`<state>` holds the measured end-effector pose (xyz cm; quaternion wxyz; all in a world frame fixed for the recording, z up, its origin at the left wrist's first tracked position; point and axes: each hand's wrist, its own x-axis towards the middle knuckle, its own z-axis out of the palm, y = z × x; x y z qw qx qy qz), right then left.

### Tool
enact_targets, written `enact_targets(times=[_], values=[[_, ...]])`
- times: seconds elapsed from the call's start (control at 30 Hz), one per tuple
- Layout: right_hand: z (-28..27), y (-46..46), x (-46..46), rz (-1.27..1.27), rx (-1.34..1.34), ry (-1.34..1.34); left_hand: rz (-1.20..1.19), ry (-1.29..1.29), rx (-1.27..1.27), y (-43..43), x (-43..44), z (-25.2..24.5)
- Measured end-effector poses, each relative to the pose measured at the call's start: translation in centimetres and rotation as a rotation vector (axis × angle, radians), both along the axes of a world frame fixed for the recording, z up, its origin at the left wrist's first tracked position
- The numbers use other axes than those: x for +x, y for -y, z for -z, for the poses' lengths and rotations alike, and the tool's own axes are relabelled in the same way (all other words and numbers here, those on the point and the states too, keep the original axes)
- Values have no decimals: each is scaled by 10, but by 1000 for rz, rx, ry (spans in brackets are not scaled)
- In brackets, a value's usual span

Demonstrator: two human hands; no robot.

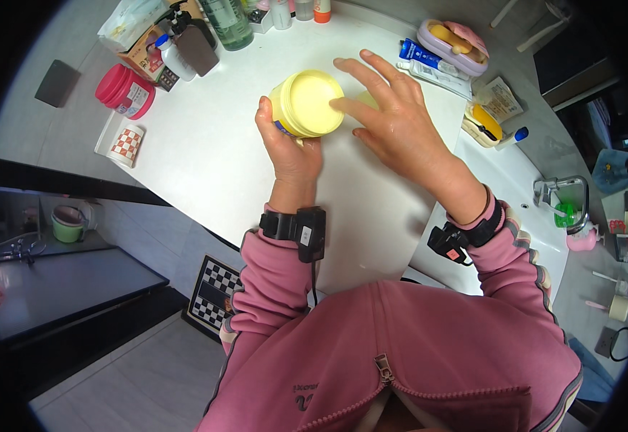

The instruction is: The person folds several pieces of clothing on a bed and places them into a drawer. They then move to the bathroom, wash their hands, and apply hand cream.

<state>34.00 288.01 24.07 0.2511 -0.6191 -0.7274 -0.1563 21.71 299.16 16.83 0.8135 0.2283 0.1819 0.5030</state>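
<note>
My left hand [294, 159] is wrapped around a yellow tub [314, 102], tilted with its uncovered mouth facing me. Pale yellow cream fills the tub, its surface mostly smooth. A small dab of cream shows near the base of my left hand's grip. My right hand [397, 116] has its fingers spread and looks wet. Its index fingertip overlaps the tub's right rim; whether it touches the cream cannot be told. Partly hidden behind my right hand is a pale yellow round thing [366, 99], possibly a lid, on the white countertop [211, 156].
At the back left stand a pink-red jar [130, 92], a checkered paper cup [127, 145] and pump bottles [195, 46]. Toothpaste-like tubes [427, 56] and a lilac case [451, 46] lie back right. A white sink [508, 178] with a chrome faucet [554, 189] is to the right.
</note>
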Motion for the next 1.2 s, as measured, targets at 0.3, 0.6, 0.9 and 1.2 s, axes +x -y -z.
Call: enact_targets(times=[0.3,0.6,0.9,1.2], values=[[21,9,-18,-38,-65,-260,-50,-25,18,4,1,0],[43,1,-40,-318,-73,-1189,-96,19,30,5,3,-6],[58,10,-46,29,-113,-376,138,272,-169,-3,-2,5],[58,15,-67,55,-195,-37,64,151,-42,-8,-5,9]])
